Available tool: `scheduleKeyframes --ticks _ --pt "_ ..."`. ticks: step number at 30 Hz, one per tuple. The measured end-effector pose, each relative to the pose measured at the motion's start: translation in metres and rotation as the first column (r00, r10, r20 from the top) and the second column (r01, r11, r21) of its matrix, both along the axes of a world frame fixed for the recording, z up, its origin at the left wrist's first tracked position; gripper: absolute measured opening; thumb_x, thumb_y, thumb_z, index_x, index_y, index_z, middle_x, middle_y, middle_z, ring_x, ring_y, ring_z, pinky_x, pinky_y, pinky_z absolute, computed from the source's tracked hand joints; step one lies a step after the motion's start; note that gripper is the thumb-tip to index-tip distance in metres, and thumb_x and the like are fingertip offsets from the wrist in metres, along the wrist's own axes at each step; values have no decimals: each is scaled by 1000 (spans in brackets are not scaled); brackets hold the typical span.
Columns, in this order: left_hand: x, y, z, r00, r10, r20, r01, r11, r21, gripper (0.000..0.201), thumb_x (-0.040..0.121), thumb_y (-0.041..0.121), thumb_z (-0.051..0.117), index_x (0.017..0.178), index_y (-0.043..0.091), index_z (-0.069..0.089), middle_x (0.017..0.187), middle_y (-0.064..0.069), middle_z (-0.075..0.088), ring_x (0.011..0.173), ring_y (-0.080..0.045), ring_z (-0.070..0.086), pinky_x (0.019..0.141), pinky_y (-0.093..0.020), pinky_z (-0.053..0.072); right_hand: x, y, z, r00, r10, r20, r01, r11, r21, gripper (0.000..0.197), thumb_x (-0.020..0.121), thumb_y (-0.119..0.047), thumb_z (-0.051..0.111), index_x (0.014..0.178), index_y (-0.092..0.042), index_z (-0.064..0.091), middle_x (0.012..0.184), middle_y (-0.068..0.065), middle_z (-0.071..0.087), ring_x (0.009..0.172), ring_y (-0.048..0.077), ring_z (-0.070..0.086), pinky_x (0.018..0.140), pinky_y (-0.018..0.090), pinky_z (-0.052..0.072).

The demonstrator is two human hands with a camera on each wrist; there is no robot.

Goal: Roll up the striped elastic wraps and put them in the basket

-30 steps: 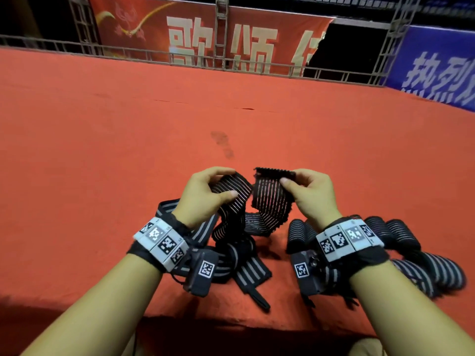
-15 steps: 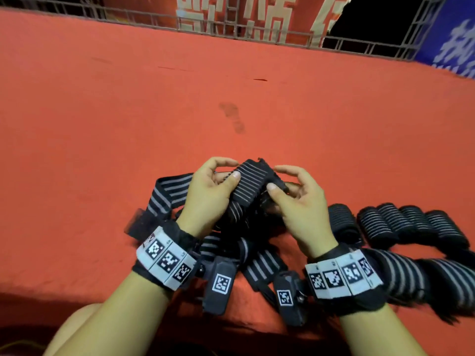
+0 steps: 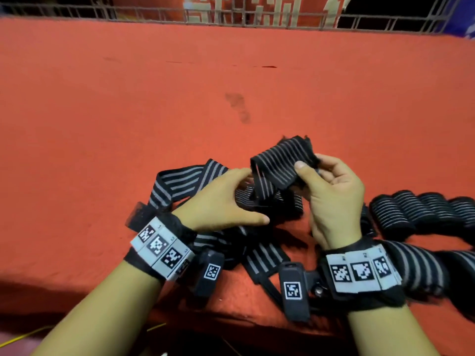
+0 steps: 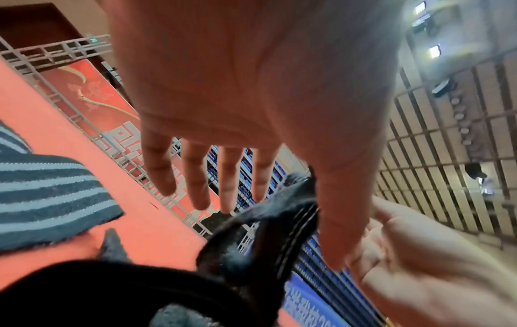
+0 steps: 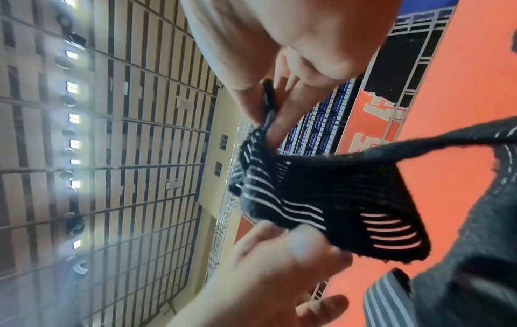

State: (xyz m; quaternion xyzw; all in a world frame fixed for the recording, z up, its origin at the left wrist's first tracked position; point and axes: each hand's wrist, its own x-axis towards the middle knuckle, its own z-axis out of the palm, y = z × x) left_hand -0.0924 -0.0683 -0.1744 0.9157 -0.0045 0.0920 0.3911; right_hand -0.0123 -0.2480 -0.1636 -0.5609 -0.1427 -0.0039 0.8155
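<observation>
A black elastic wrap with grey stripes (image 3: 281,160) hangs above the red carpet, its end folded over. My right hand (image 3: 308,164) pinches that end between thumb and fingers, which also shows in the right wrist view on the wrap (image 5: 321,194). My left hand (image 3: 241,194) lies just left of it with straight, spread fingers (image 4: 196,177), the thumb beside the wrap (image 4: 265,221) and holding nothing. The rest of this wrap drops into a loose tangle of striped wraps (image 3: 180,186) under both hands. No basket is in view.
Several rolled-up wraps (image 3: 401,214) lie in a row at the right. More unrolled striped wraps (image 3: 416,268) lie under my right wrist. The red carpet (image 3: 128,111) stretches ahead to a metal railing (image 3: 257,19) with banners behind it.
My left hand has let go of the wrap and opened its fingers. The right hand has kept the folded end and moved it a little to the right.
</observation>
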Motion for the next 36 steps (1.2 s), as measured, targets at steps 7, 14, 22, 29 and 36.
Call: scheduleKeyframes --ticks 7,14,22,29,36 --pt "25 -2 2 998 47 -45 -42 992 123 30 89 26 70 118 27 64 115 12 66 108 -3 61 91 -17 44 2 -18 30 998 19 -54 -1 947 321 22 89 8 64 92 -14 61 73 -1 75 73 11 71 68 30 60" --pt "40 -36 15 991 -114 -69 89 950 -298 29 84 20 77 110 17 64 96 8 68 88 -4 63 83 -29 53 -2 -26 41 999 -14 -36 26 934 357 21 89 6 66 96 -13 60 74 -1 75 75 12 72 69 30 61" --pt "40 -48 15 1000 -13 -13 0 699 -716 29 90 32 59 117 22 64 109 1 75 87 -20 74 67 -22 58 15 -46 40 994 -74 -85 101 921 376 21 90 8 65 93 -12 60 72 -1 75 73 12 72 68 31 61" --pt "40 -39 34 962 272 8 -156 574 -804 14 97 -3 53 93 3 66 66 -3 68 54 -7 63 47 -12 42 27 -53 31 982 -99 -158 146 937 318 15 89 3 69 92 -10 61 79 5 75 78 17 74 65 28 60" --pt "16 19 50 806 576 -134 -555 657 -511 17 88 23 71 74 13 70 70 -4 66 61 -16 56 57 -26 39 35 -54 13 986 -61 -157 83 987 138 22 86 -1 74 103 -10 63 95 9 75 87 18 73 70 26 59"
